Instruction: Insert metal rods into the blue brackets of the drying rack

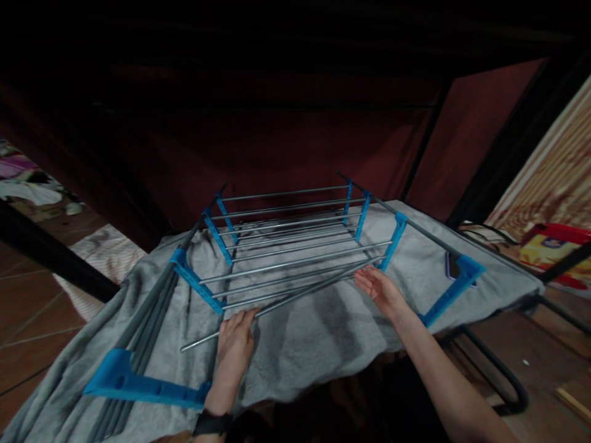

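Note:
A drying rack with blue plastic joints (196, 284) and grey metal rods lies flat on a grey towel (305, 335). One loose metal rod (277, 304) lies slantwise across the rack. My left hand (234, 347) rests palm down on the towel, fingers stretched out, its fingertips touching that rod near its lower end. My right hand (381, 289) is open, palm turned inward, its fingertips at the rod's upper end beside a blue bracket (392, 243). A dark band sits on my left wrist.
The towel covers a low surface with black metal legs (498, 369). Dark red cloth hangs behind. Tiled floor and a striped cloth (99, 246) lie at left. A red and yellow package (551, 246) sits at right, a dark flat object (451, 266) by the rack.

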Demonstrator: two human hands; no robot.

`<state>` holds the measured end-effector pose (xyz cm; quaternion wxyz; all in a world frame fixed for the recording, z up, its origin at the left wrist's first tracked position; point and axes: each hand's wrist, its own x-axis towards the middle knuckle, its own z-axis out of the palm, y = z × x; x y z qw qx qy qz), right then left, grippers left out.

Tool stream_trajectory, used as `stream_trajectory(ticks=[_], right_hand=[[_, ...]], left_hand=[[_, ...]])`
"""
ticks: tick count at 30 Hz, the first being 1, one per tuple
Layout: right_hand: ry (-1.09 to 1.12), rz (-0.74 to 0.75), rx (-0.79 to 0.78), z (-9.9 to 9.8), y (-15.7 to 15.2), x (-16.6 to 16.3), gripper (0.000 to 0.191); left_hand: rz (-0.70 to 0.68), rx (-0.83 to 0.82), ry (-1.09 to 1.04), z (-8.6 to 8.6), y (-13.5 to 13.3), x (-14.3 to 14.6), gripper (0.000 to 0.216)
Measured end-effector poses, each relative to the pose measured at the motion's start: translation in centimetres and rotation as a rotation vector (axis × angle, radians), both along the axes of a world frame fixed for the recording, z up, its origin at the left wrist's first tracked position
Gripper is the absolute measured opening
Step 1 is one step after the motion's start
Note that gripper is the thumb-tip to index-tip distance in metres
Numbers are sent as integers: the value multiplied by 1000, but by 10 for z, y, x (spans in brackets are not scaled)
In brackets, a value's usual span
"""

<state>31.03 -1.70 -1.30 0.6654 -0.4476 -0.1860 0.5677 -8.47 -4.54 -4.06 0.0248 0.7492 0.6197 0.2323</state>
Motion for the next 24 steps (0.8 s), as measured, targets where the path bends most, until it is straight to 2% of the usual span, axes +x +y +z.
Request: stream_trajectory(ticks=[5, 10, 14, 20, 24], right_hand=[[39, -117, -52, -10, 3, 9, 18], [30, -160, -149, -19, 3, 19, 18], [3, -198, -263, -31, 5, 35, 21], [-10, -258, -371, -53, 8, 70, 25], [2, -288, -388, -60, 5, 86, 24]], left_hand=[[-39, -21, 69, -4, 1, -5, 58], [-52, -39, 106, -2, -2, -3, 55], [13, -131, 155, 3, -5, -2, 44], [109, -195, 168, 5, -10, -10, 43], [254, -205, 81, 6, -11, -19, 36]])
